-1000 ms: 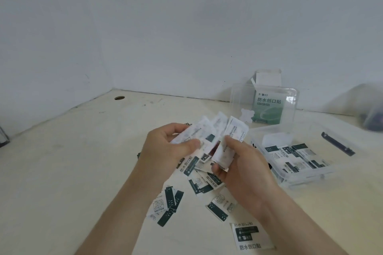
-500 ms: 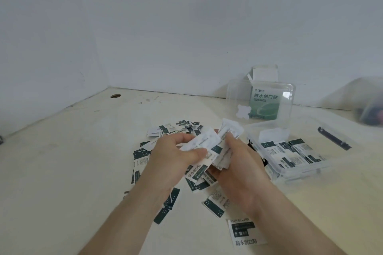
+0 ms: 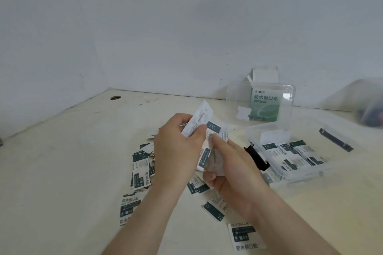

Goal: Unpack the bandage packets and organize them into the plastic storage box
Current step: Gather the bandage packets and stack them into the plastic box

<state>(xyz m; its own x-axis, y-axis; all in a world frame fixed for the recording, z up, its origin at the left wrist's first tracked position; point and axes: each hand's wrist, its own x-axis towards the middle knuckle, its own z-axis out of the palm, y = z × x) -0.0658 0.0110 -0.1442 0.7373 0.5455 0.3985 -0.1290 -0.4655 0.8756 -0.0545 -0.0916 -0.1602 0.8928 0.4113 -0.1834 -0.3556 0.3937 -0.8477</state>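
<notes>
Left of the grip, the loose packets (image 3: 141,168) lay scattered on the table (image 3: 62,172), faces every which way. More of them showed than a second back, when the raised hands covered that patch.

Then the left hand (image 3: 178,147): thumb and fingers pinched the top end of the stack of packets (image 3: 201,117), one white packet poking up above the knuckles. That was the change. The wide fan I had a second ago was squeezed into a tighter bundle, and both hands had dropped nearer the table. I read that as squaring up, getting the packets to lie as one block before they went in.

The right hand (image 3: 234,170), just below and right of the left, had its fingers curled round the lower end of the same stack, thumb pressed on top. So the stack was held between both hands, off the table, not yet in the box.

Right of the grip, close by, the plastic storage box (image 3: 306,172) sat open, with boxed packets (image 3: 294,155) already lying flat inside, much as before. Its clear lid (image 3: 234,97) stood up behind, a green carton (image 3: 265,107) showing through it. Plenty was left loose, so I judged the job well short of done.
</notes>
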